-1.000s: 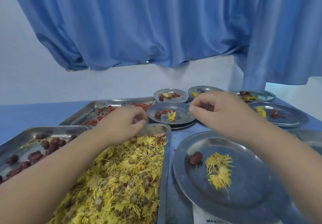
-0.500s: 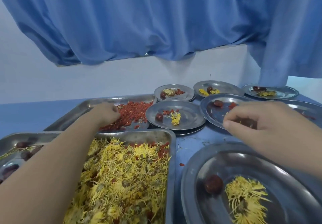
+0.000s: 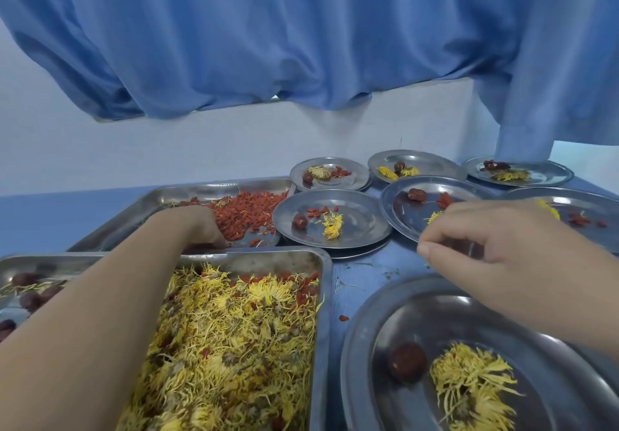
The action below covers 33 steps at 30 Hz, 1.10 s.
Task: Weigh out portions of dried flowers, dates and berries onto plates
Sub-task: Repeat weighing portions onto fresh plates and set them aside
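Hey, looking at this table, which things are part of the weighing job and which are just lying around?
In the job: left hand, right hand, berry tray, flower tray, date tray, near plate, filled plates behind.
Just lying about: blue curtain, stray berry on the tabletop.

the left hand [image 3: 197,226] and right hand [image 3: 495,246] are bare; behind the fingers [image 3: 438,244] both forearms [image 3: 100,313] are bare to the frame's edge. one right fingertip's nail [image 3: 424,249] is short and plain.
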Tool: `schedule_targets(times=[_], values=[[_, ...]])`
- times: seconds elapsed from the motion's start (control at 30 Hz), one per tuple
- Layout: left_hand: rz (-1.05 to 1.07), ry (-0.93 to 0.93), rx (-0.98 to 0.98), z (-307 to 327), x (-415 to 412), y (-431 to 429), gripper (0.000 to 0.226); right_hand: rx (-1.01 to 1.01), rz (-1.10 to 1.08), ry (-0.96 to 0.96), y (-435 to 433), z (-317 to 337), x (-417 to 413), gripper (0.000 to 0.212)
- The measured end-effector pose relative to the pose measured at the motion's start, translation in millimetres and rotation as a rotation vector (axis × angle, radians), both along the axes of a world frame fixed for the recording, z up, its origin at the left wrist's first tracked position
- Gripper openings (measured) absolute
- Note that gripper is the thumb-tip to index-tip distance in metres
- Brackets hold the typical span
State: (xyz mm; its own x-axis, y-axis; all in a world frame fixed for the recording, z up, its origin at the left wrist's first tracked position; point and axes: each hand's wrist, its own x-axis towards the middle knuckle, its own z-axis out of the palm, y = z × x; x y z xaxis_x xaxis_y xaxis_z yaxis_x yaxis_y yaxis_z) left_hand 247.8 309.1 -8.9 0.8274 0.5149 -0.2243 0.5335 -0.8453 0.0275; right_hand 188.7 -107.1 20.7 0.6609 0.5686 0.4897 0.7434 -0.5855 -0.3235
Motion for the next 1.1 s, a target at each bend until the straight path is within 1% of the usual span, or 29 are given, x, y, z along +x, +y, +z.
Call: schedule_targets(times=[0.13,0.33,0.43,0.47,0.57,0.6,0.63,0.7,0.73,0.77,0.83,0.93,1.1], values=[[0.005,0.082,-0.06,4.0,-1.1,-3.3,0.031,-0.022,0.014,0.003,1.0,0.8,-2.0,0.022],[-0.02,0.03,-0.148,6.5,2.2,-4.6,0.032,-0.025,0.019,0.017,2.6,3.3,-3.7,0.024],[0.035,0.012,-0.17,6.4,4.2,-7.6,0.024,-0.043,0.025,0.022,2.9,3.9,-3.9,0.027],[0.053,0.012,-0.142,5.6,4.4,-9.8,0.026,-0.052,0.027,0.021,3.0,3.9,-4.4,0.028],[0.02,0.055,0.045,4.3,2.3,-15.6,0.036,-0.076,0.03,0.013,4.0,3.4,-5.0,0.031],[0.012,0.061,0.066,4.4,2.1,-17.1,0.038,-0.079,0.03,0.012,4.0,3.4,-4.8,0.031],[0.004,0.07,0.058,4.8,2.8,-17.8,0.036,-0.081,0.03,0.012,3.9,3.3,-4.4,0.032],[-0.002,0.065,-0.016,5.3,4.6,-18.3,0.021,-0.082,0.033,0.007,3.5,3.2,-3.8,0.033],[0.0,0.056,-0.045,5.5,5.0,-18.7,0.013,-0.075,0.035,0.005,3.2,3.3,-3.4,0.033],[-0.004,0.047,-0.048,5.4,5.5,-18.5,0.01,-0.062,0.037,0.007,2.9,3.4,-3.1,0.032],[-0.015,0.035,-0.038,6.0,5.0,-18.0,0.01,-0.037,0.042,0.021,2.5,3.9,-3.5,0.03],[-0.053,0.007,-0.054,7.9,3.8,-18.5,0.011,-0.063,0.033,0.005,2.5,4.9,-4.3,0.032],[-0.085,-0.145,-0.091,15.3,1.6,-19.2,0.014,-0.051,0.033,-0.017,1.5,6.6,-4.3,0.031]])
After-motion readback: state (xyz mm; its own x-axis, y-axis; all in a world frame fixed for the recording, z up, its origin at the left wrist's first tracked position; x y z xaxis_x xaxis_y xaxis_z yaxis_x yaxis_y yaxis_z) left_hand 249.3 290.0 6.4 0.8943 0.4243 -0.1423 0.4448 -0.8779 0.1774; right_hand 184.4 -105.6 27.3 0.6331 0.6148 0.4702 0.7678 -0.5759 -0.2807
